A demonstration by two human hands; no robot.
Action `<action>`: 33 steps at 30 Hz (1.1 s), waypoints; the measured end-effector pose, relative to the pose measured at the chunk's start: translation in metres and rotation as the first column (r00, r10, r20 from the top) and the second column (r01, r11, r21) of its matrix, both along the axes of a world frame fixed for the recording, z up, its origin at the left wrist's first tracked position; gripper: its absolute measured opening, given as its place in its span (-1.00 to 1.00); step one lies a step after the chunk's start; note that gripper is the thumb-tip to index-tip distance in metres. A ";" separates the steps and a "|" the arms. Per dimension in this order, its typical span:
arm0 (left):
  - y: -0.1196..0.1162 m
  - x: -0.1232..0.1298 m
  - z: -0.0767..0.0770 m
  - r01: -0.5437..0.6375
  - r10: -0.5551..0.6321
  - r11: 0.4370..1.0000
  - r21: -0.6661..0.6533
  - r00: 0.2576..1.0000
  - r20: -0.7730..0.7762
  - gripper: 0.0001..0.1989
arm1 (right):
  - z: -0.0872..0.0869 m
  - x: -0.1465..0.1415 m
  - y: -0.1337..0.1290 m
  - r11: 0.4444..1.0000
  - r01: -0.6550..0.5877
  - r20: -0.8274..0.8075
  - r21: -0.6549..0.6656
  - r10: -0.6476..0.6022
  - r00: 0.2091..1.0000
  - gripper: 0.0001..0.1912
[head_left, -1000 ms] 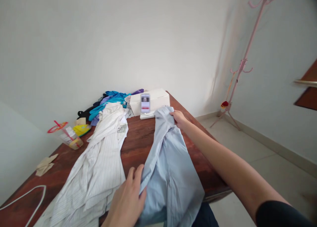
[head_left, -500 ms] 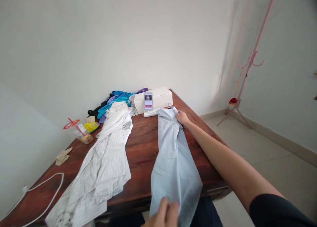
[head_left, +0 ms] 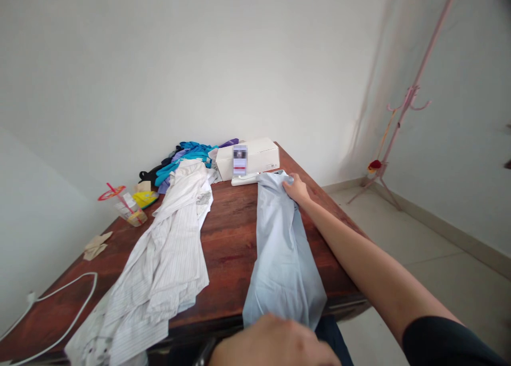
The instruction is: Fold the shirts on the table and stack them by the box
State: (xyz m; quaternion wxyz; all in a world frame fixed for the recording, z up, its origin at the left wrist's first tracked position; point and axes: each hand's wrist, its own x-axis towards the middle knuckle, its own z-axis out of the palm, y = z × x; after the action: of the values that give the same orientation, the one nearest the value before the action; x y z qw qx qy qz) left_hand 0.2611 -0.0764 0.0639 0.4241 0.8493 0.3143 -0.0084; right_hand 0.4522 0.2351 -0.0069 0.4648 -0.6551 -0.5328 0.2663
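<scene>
A light blue-grey garment [head_left: 279, 249], narrowed lengthwise, lies from the back of the table down over the front edge; its exact kind I cannot make out. At its far end my right hand [head_left: 296, 189] is closed on the right side of the cloth. My left hand [head_left: 275, 342] is over the near end, back up and slightly blurred. Its fingers are cut off or hidden, so its grip does not show. To the left stretches a pile of white striped clothes [head_left: 171, 249], its near end hanging over the front edge.
Behind stand a phone [head_left: 240, 161] and a white box [head_left: 263, 153]. Blue and dark clothes [head_left: 195, 152] are heaped at the back left. A plastic cup with straw [head_left: 131, 210] leans nearby, and a white cable [head_left: 85, 307] loops at left. A pink coat rack [head_left: 411, 97] stands right.
My left hand has moved up and further into view, turning its back upward over the near end. My right hand keeps hold of the far end. The view has shifted slightly.
</scene>
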 end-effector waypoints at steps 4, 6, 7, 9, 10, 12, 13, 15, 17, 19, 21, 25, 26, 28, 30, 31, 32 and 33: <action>0.071 0.001 0.021 -0.340 0.316 0.876 0.343 0.940 0.125 -0.61 | 0.001 0.000 0.002 0.999 -0.030 -0.022 0.038 0.031 0.999 -0.39; 0.105 -0.004 0.011 -0.451 0.428 0.775 0.443 0.890 0.157 -0.52 | 0.003 -0.001 0.004 0.996 -0.037 -0.050 0.077 0.041 0.998 -0.42; 0.120 -0.007 0.002 -0.481 0.462 0.750 0.454 0.872 0.161 -0.45 | 0.004 -0.002 0.005 0.994 -0.039 -0.066 0.099 0.046 0.997 -0.43; 0.145 -0.014 -0.017 -0.523 0.500 0.718 0.460 0.847 0.183 -0.35 | 0.008 -0.006 0.005 0.989 -0.049 -0.104 0.137 0.063 0.993 -0.45; 0.157 -0.018 -0.025 -0.544 0.514 0.710 0.448 0.834 0.200 -0.33 | 0.010 -0.009 0.005 0.987 -0.065 -0.153 0.150 0.088 0.984 -0.45; 0.182 -0.022 -0.033 -0.592 0.542 0.693 0.410 0.804 0.244 -0.31 | 0.013 -0.015 0.003 0.977 -0.125 -0.306 0.170 0.173 0.936 -0.45; 0.196 -0.023 -0.032 -0.620 0.557 0.681 0.389 0.784 0.273 -0.30 | 0.014 -0.018 0.002 0.969 -0.165 -0.386 0.182 0.225 0.895 -0.45; 0.226 -0.020 -0.024 -0.671 0.573 0.646 0.364 0.741 0.351 -0.26 | 0.015 -0.021 0.001 0.951 -0.237 -0.486 0.199 0.305 0.819 -0.45; 0.256 -0.011 -0.015 -0.710 0.559 0.598 0.373 0.703 0.440 -0.25 | 0.013 -0.020 0.001 0.952 -0.242 -0.457 0.188 0.303 0.836 -0.39; 0.282 0.002 -0.012 -0.673 0.488 0.591 0.444 0.737 0.467 -0.27 | 0.009 -0.013 0.002 0.974 -0.169 -0.338 0.154 0.212 0.917 -0.27; 0.301 0.014 -0.020 -0.521 0.395 0.651 0.553 0.854 0.340 -0.29 | 0.004 -0.003 0.003 0.990 -0.086 -0.145 0.114 0.103 0.984 -0.13; 0.321 0.028 -0.053 -0.262 0.318 0.778 0.570 0.948 0.001 -0.32 | -0.005 0.010 0.002 0.997 -0.075 0.254 0.014 0.069 0.965 -0.14; 0.324 0.029 -0.060 -0.259 0.327 0.785 0.562 0.945 -0.022 -0.32 | -0.006 0.010 0.002 0.997 -0.075 0.321 -0.001 0.071 0.944 -0.20; 0.327 0.027 -0.069 -0.272 0.346 0.780 0.564 0.938 -0.026 -0.31 | -0.007 0.008 0.000 0.998 -0.063 0.413 -0.014 0.063 0.909 -0.30; 0.328 0.025 -0.070 -0.266 0.346 0.766 0.586 0.938 -0.026 -0.30 | -0.005 0.005 -0.003 0.998 -0.048 0.468 -0.027 0.055 0.882 -0.36; 0.327 0.024 -0.069 -0.262 0.345 0.756 0.600 0.938 -0.025 -0.29 | -0.004 0.004 -0.004 0.998 -0.041 0.487 -0.039 0.055 0.872 -0.38; 0.326 0.023 -0.067 -0.257 0.346 0.745 0.615 0.938 -0.028 -0.29 | -0.003 0.003 -0.006 0.998 -0.038 0.502 -0.056 0.061 0.863 -0.40; 0.322 0.023 -0.065 -0.253 0.350 0.735 0.629 0.936 -0.032 -0.28 | -0.001 0.003 -0.007 0.997 -0.038 0.516 -0.071 0.070 0.854 -0.42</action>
State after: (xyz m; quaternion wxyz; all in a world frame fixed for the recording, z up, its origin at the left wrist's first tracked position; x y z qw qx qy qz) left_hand 0.2836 0.2455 -0.0013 0.0949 0.8749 0.4642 0.1004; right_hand 0.4547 0.2277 -0.0078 0.2775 -0.7007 -0.6483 0.1088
